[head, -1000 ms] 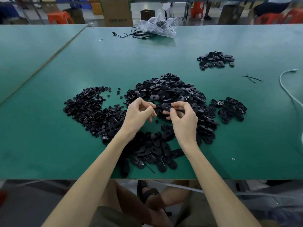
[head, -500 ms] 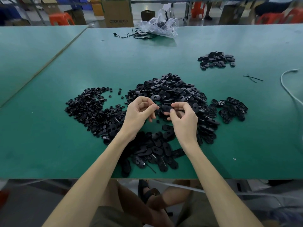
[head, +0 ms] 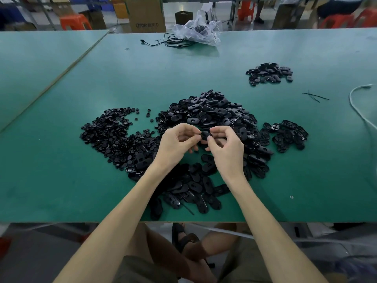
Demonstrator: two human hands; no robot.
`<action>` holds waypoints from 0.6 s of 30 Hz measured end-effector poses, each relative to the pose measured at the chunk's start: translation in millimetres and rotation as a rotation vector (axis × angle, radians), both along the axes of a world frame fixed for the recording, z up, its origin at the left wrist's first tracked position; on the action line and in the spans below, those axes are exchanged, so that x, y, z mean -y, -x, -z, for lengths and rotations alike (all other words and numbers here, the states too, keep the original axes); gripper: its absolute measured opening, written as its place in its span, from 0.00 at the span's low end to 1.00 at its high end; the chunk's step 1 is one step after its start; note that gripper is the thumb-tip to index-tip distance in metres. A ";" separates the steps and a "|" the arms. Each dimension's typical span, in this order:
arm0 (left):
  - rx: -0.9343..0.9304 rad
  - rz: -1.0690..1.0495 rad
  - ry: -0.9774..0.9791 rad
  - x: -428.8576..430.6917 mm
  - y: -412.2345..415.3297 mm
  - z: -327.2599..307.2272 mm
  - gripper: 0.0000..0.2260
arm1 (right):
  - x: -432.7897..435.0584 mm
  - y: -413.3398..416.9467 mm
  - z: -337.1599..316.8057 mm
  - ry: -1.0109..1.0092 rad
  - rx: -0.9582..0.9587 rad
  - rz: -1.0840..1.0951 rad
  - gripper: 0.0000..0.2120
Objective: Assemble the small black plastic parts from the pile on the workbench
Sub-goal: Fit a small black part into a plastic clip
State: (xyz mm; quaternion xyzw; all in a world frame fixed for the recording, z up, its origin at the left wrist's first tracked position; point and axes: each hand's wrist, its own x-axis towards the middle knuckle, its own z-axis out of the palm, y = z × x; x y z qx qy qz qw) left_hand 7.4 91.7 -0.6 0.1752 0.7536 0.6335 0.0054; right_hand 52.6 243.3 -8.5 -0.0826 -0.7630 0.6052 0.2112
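A: What is held by the hands?

B: A small black part (head: 206, 136) is pinched between the left hand (head: 175, 144) and the right hand (head: 226, 152), just above the near middle of the workbench (head: 61, 180). It is gripped from either side by the thumb and forefinger of each hand, with the other fingers curled loosely beneath. Whether one piece or two are being held cannot be told.

A: Where is the pile found?

B: The large pile of oval parts (head: 214, 115) is spread from the middle of the workbench to its near edge, under and behind the hands. A heap of smaller round parts (head: 110, 135) is laid touching it on the left. A small cluster (head: 289, 133) is seen just beside the pile on the right. A little heap (head: 269, 74) is set well apart, toward the far right corner.

A: What else is seen there?

B: A crumpled clear bag (head: 197, 29) and a black cable (head: 163, 42) are laid at the far edge. Thin black strips (head: 314, 97) and a white cable (head: 359, 111) are found near the right edge. Beyond the far edge a cardboard box (head: 144, 13) and an orange stool (head: 74, 21) are seen.
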 end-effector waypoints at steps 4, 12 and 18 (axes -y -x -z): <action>-0.002 -0.004 0.006 0.1 0.5 0.6 0.03 | -0.4 0.0 0.9 0.017 -0.013 -0.013 0.07; -0.003 -0.043 0.009 -1.4 0.4 3.6 0.02 | -0.7 0.8 2.7 0.027 -0.005 -0.045 0.08; -0.012 -0.032 0.025 -1.4 0.4 3.6 0.02 | -0.9 0.4 2.1 -0.001 -0.015 -0.081 0.06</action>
